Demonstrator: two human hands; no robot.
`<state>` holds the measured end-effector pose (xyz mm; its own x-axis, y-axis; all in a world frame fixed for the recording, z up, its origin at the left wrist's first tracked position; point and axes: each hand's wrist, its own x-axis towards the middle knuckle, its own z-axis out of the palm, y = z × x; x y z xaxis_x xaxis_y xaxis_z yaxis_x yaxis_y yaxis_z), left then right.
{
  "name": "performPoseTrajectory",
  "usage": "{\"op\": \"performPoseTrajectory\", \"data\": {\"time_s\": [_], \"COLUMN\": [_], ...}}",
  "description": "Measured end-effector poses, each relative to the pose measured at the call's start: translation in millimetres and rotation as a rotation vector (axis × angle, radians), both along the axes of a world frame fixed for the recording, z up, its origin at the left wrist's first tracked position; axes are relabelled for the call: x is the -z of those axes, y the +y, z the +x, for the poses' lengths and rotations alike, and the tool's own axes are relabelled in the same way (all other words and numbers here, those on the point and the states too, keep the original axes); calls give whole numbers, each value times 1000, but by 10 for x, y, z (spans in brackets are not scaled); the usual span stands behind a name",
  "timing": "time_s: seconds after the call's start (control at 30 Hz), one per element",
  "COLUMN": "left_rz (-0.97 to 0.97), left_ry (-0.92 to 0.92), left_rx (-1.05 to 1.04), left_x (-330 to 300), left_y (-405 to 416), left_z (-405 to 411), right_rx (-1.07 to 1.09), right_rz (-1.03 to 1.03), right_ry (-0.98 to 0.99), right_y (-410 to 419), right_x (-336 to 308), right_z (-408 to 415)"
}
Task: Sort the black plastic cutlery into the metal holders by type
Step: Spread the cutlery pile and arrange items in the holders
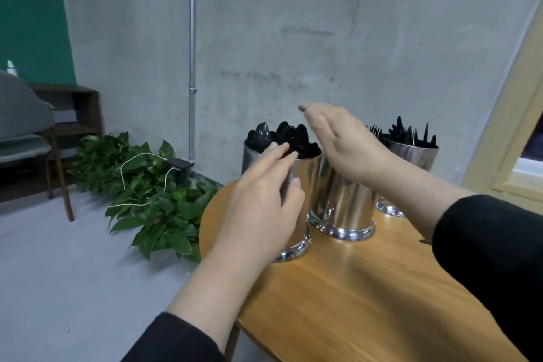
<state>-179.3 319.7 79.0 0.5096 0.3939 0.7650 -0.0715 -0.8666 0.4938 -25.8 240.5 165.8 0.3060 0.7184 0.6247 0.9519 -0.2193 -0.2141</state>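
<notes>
Three shiny metal holders stand on a wooden table [352,288]. The left holder [307,173] is full of black spoons [282,135]. My left hand [261,206] rests against its near side, fingers straight and reaching to its rim by the spoons. The middle holder [343,209] is largely covered by my right hand [343,141], which hovers flat and open above it; its contents are hidden. The right holder [417,153] behind holds black forks and knives [405,132] mixed upright.
The table's rounded end lies just left of the left holder. Green leafy plants [158,194] with a white cord lie on the grey floor to the left. A chair [26,132] and dark shelf stand further left. A concrete wall is close behind the holders.
</notes>
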Motion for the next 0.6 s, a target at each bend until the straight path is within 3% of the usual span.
{"op": "performPoseTrajectory", "data": {"time_s": [0.13, 0.23, 0.37, 0.47, 0.6], "left_rz": [34, 90, 110, 314, 400], "left_ry": [-179, -172, 155, 501, 682], "left_rx": [12, 155, 334, 394, 417], "left_x": [-18, -26, -45, -33, 210], "left_y": [-318, -660, -1278, -1669, -1891], "left_z": [132, 305, 737, 1269, 1923], "right_rx": [93, 209, 520, 699, 760], "right_rz": [238, 200, 119, 55, 8], "right_ry": [77, 69, 97, 132, 190], "right_y": [-686, -1583, -2924, -3592, -3938], "right_x": [108, 517, 1081, 1217, 1288], "right_z": [95, 199, 469, 673, 796]}}
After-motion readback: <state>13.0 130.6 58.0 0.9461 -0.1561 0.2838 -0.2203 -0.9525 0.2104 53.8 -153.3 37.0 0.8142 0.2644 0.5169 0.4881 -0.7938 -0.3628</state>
